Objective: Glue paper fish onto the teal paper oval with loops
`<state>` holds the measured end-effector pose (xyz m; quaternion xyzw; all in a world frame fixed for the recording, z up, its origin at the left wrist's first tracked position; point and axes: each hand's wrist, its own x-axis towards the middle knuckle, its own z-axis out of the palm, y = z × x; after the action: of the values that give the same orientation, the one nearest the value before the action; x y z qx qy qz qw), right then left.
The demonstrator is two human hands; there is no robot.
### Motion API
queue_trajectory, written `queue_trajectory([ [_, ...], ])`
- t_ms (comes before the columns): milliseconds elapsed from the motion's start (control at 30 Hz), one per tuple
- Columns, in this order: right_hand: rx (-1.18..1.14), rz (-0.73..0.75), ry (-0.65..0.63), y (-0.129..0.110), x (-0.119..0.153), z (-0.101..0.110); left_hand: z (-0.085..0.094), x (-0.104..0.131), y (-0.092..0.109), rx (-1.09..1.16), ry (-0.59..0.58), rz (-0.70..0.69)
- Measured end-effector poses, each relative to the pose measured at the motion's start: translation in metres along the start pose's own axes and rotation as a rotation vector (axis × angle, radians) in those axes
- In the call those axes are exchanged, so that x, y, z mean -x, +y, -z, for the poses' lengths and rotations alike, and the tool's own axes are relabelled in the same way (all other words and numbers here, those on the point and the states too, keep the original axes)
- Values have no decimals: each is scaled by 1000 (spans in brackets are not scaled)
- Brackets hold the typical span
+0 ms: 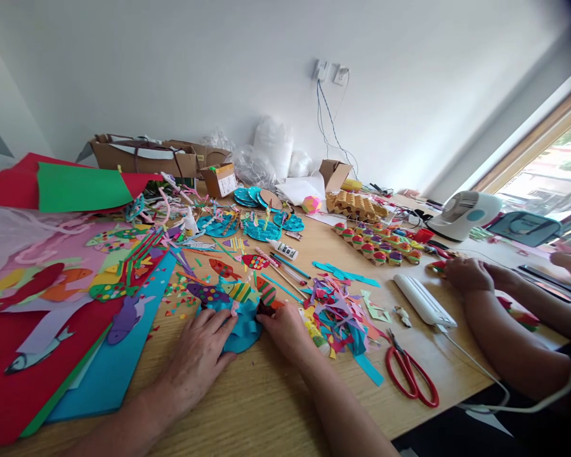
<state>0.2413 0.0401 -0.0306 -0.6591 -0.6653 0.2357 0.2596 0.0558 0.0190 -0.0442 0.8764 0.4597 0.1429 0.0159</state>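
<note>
A round turquoise piece [243,331] lies on the table between my hands. Paper fish rise at its far edge: a purple spotted fish [207,293], a green-and-yellow striped fish [241,292] and a red-and-green striped fish [266,291]. My left hand [197,346] rests against its left side, fingers stretched out and thumb apart, near a small pink bit [235,307]. On the right edge my right hand [288,330] has its fingers pressed together by a dark bit [266,309]; what they pinch is hidden.
Paper scraps [335,311], red-handled scissors [409,371] and a white power strip [424,299] lie right. Coloured sheets [90,381] cover the left. A glue bottle [284,249] and egg cartons [378,244] sit farther back. Another person's hands [471,276] work at right.
</note>
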Motion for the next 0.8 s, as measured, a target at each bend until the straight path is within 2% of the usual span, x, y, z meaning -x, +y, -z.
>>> queue_trajectory([
  [333,17,-7,-27,-5,1,4,-5,2,-2,7,37,-8],
  [600,21,-5,-16,-2,0,2,-1,1,0,7,2,-1],
  [800,29,6,-25,-2,0,3,-2,2,0,31,34,2],
])
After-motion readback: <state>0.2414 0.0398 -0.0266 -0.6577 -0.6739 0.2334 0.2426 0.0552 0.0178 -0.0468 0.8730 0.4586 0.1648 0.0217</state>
